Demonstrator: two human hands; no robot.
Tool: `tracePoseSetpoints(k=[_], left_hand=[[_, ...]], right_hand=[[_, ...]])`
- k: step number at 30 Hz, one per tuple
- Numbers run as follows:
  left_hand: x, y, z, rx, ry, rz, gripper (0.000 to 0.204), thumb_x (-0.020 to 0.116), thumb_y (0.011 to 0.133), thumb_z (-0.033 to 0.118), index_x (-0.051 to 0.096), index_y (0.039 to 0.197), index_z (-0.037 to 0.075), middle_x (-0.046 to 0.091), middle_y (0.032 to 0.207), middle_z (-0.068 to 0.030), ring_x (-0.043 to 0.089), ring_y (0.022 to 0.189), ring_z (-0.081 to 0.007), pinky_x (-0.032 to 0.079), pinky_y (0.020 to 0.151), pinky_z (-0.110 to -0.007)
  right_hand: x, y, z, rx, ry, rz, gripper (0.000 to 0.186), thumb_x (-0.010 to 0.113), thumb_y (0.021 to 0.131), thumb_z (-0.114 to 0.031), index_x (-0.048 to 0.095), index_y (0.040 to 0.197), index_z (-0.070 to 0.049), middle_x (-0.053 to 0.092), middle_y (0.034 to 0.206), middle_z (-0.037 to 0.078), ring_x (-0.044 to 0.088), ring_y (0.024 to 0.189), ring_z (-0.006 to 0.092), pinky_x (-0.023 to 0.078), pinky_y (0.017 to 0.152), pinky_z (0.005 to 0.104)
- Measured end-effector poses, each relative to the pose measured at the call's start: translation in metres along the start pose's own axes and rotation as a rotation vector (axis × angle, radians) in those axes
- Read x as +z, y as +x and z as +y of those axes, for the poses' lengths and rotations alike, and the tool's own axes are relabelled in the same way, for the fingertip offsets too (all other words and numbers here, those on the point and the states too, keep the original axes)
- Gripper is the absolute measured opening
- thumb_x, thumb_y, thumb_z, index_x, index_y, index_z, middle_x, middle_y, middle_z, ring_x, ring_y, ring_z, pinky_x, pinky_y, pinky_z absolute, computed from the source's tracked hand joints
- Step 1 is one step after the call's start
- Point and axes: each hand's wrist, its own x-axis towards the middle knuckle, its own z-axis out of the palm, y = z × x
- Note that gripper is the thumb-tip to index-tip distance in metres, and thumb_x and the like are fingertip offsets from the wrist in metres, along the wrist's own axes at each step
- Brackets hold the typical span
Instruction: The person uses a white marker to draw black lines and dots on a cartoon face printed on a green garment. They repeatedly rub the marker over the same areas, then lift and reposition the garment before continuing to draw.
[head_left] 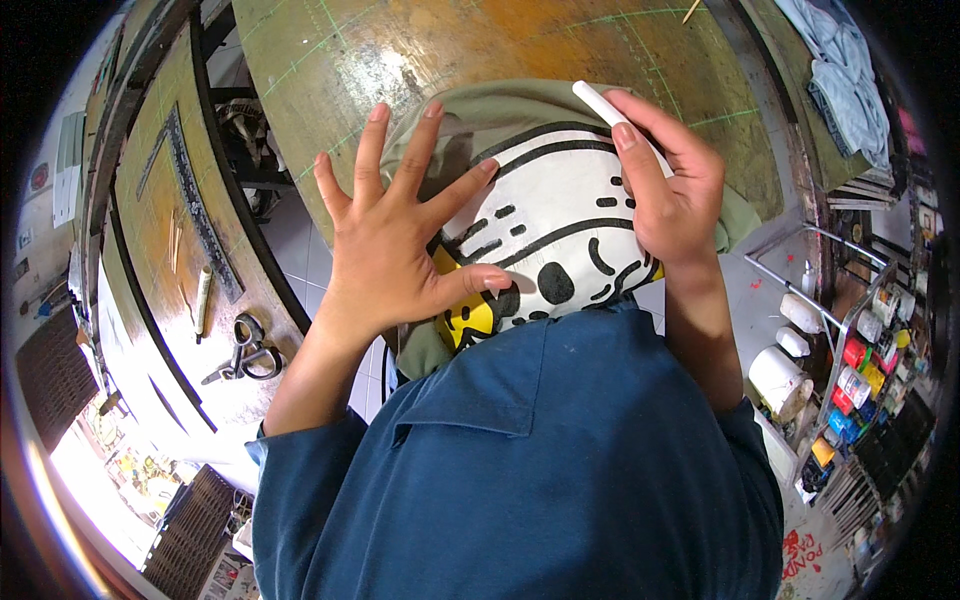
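Head view: I'd press the white-printed olive fabric [560, 205] taut, left grip [388, 245] splayed empty, right grip [678, 185] pinching a slim white stick [597, 103].

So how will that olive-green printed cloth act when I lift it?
Probably floppy: the olive-green printed cloth drapes loosely at its edges. It's likely light, since it looks thin. The white, black and yellow print may feel stiffer, as it looks like a solid coating.
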Motion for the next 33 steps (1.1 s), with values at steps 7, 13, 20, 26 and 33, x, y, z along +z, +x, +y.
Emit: tracePoseSetpoints(k=[7, 13, 20, 26, 33], left_hand=[[0.007, -0.009, -0.017, -0.03, -0.068, 0.148, 0.087, 0.04, 0.064, 0.091, 0.063, 0.124, 0.032, 0.031, 0.152, -0.012, 0.011, 0.143, -0.0394, -0.009, 0.104, -0.066], [0.004, -0.007, -0.01, 0.017, -0.014, 0.03, 0.088, 0.039, 0.064, 0.092, 0.063, 0.124, 0.032, 0.03, 0.152, -0.0122, 0.011, 0.142, -0.0394, -0.007, 0.104, -0.066], [0.006, 0.001, -0.008, 0.048, -0.008, 0.032, 0.089, 0.041, 0.063, 0.092, 0.061, 0.125, 0.031, 0.029, 0.152, -0.0132, 0.009, 0.143, -0.0408, -0.002, 0.102, -0.071], [0.004, 0.011, -0.004, 0.063, 0.038, -0.005, 0.093, 0.037, 0.061, 0.094, 0.059, 0.128, 0.033, 0.026, 0.153, -0.0152, 0.008, 0.142, -0.0426, -0.002, 0.103, -0.07], [0.002, -0.003, -0.008, 0.058, -0.028, 0.023, 0.089, 0.043, 0.063, 0.091, 0.063, 0.123, 0.028, 0.033, 0.15, -0.0131, 0.012, 0.142, -0.0393, -0.002, 0.102, -0.07]], right_hand=[[-0.001, 0.0, -0.003, 0.047, -0.017, -0.018, 0.023, 0.062, 0.088, -0.003, 0.065, 0.109, 0.006, 0.068, 0.089, 0.008, 0.059, 0.078, 0.0075, 0.047, 0.068, 0.0217], [-0.001, 0.001, -0.001, 0.016, 0.005, -0.015, 0.023, 0.062, 0.088, -0.003, 0.065, 0.108, 0.005, 0.068, 0.088, 0.008, 0.059, 0.078, 0.0074, 0.047, 0.069, 0.0217], [0.001, 0.001, -0.002, 0.013, 0.015, -0.008, 0.022, 0.062, 0.088, -0.004, 0.065, 0.108, 0.006, 0.069, 0.09, 0.01, 0.06, 0.081, 0.0082, 0.048, 0.071, 0.0224], [-0.001, 0.001, -0.003, 0.038, 0.014, -0.026, 0.022, 0.062, 0.088, -0.005, 0.065, 0.108, 0.006, 0.069, 0.09, 0.009, 0.06, 0.079, 0.0079, 0.048, 0.069, 0.022], [-0.002, 0.0, -0.002, 0.049, 0.031, -0.028, 0.022, 0.062, 0.089, -0.005, 0.065, 0.108, 0.005, 0.068, 0.087, 0.007, 0.059, 0.076, 0.0071, 0.047, 0.067, 0.0212]])
